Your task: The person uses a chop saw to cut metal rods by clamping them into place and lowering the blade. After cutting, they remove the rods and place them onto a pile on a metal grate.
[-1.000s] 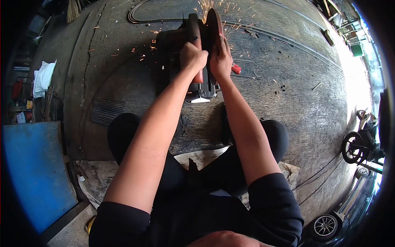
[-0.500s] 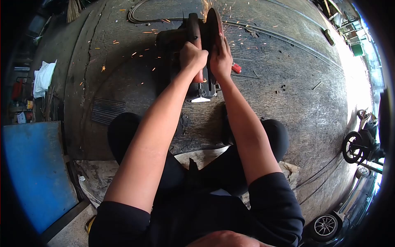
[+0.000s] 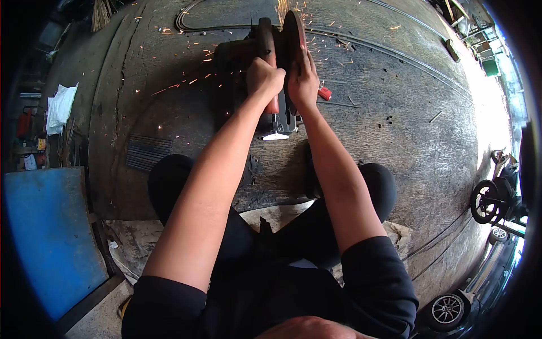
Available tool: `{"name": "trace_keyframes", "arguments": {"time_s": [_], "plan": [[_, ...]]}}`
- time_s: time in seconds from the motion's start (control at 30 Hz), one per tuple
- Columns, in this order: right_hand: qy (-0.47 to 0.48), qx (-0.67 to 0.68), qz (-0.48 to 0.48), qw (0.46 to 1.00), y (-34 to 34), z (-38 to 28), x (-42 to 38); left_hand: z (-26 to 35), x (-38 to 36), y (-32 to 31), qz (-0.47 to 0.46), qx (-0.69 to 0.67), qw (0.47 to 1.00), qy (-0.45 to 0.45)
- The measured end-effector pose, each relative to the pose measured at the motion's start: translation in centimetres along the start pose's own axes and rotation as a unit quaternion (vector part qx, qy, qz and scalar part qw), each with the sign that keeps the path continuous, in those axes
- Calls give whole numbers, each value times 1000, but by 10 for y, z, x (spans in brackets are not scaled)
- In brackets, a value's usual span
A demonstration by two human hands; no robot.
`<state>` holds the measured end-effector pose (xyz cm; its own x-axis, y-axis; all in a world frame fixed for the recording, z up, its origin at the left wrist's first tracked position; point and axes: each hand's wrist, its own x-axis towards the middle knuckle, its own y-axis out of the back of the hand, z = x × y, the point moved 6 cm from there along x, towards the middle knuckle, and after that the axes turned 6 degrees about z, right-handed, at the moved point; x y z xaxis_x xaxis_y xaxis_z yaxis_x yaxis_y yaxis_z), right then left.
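Note:
A cut-off saw with a red handle [image 3: 272, 105] stands on the worn wooden floor ahead of me, and sparks [image 3: 283, 7] fly from its far end. My left hand [image 3: 265, 78] is wrapped round the saw's handle. Just to the right, my right hand [image 3: 304, 85] lies against a round reddish disc or guard [image 3: 294, 35], its fingers stretched forward along the side. Below the handle is a white T-shaped piece [image 3: 275, 137]. The saw's base is partly hidden by my hands and the dark body.
A red object [image 3: 324, 93] and thin rods lie right of the saw. Dark metal strips [image 3: 148, 151] are stacked at left, above a blue panel [image 3: 53, 237]. Coiled rod [image 3: 189, 25] lies ahead. A motorcycle [image 3: 491, 200] and a car wheel [image 3: 447, 309] are at right.
The sparks are scattered differently, with more streaks on the left. Both hands and the saw hold the same position.

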<state>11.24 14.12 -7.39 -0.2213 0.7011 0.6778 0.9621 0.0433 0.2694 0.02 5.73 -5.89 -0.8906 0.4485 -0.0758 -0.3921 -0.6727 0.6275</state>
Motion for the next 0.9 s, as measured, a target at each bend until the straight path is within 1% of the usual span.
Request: {"name": "trace_keyframes", "arguments": {"time_s": [0.1, 0.23, 0.3, 0.5, 0.6, 0.83, 0.9], "plan": [[5, -21, 3, 1000, -1, 2, -1, 3, -3, 3, 14, 17, 1000, -18], [9, -7, 7, 1000, 1, -1, 0, 6, -5, 6, 17, 5, 1000, -11], [11, -2, 9, 1000, 1, -2, 1, 4, -4, 5, 12, 33, 999, -10], [4, -5, 14, 1000, 2, -4, 1, 4, -4, 5, 15, 16, 999, -25], [3, 6, 13, 1000, 3, -4, 0, 7, -6, 6, -2, 8, 1000, -2], [7, -9, 16, 1000, 0, 0, -2, 7, -8, 8, -1, 0, 1000, -1], [7, -15, 16, 1000, -1, 2, -3, 8, -7, 8, 10, 18, 1000, -8]]}}
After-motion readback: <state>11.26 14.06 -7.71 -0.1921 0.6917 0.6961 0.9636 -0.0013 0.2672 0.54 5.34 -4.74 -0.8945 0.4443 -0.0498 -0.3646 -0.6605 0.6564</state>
